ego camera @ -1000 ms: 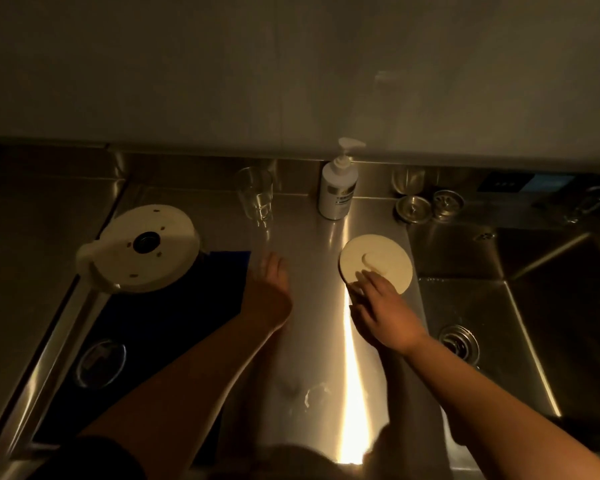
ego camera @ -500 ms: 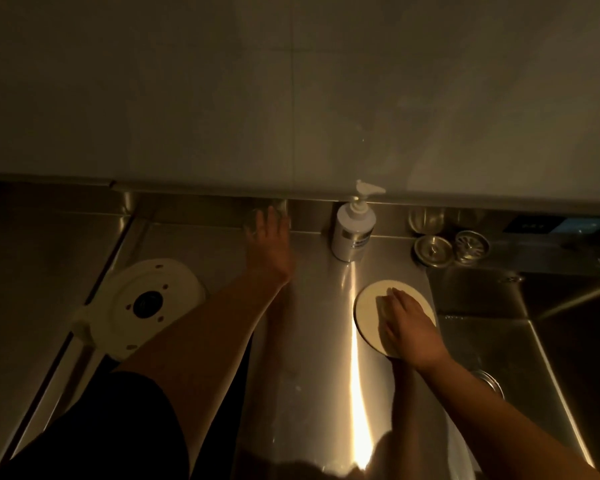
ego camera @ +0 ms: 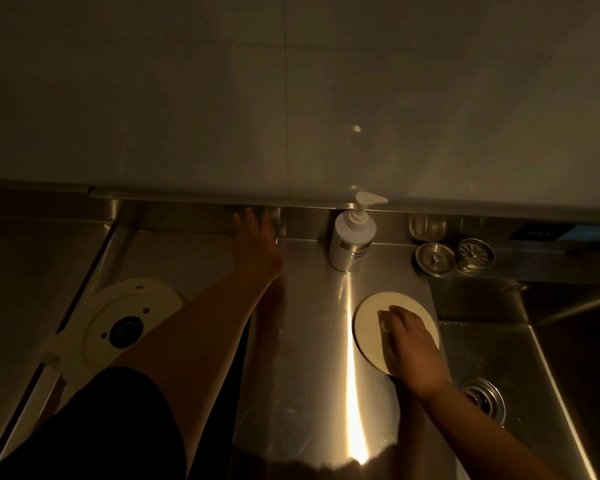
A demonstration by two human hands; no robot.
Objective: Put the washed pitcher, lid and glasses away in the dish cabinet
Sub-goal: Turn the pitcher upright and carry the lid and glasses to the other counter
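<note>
On the steel counter lies a round cream lid next to the sink. My right hand lies on it, fingers curled at its middle grip. My left hand stretches to the back of the counter, fingers straight against a clear glass that it mostly hides. A white pitcher stands upside down at the left, its round base with a dark centre facing up, partly behind my left forearm. The light is dim.
A white pump bottle stands at the backsplash between my hands. Two metal strainers sit right of it, with another clear glass behind. The sink basin with its drain lies at the right.
My left hand has reached from the middle of the counter back to the glass. My right hand has slid further over the lid. The view has tipped up toward the wall.
</note>
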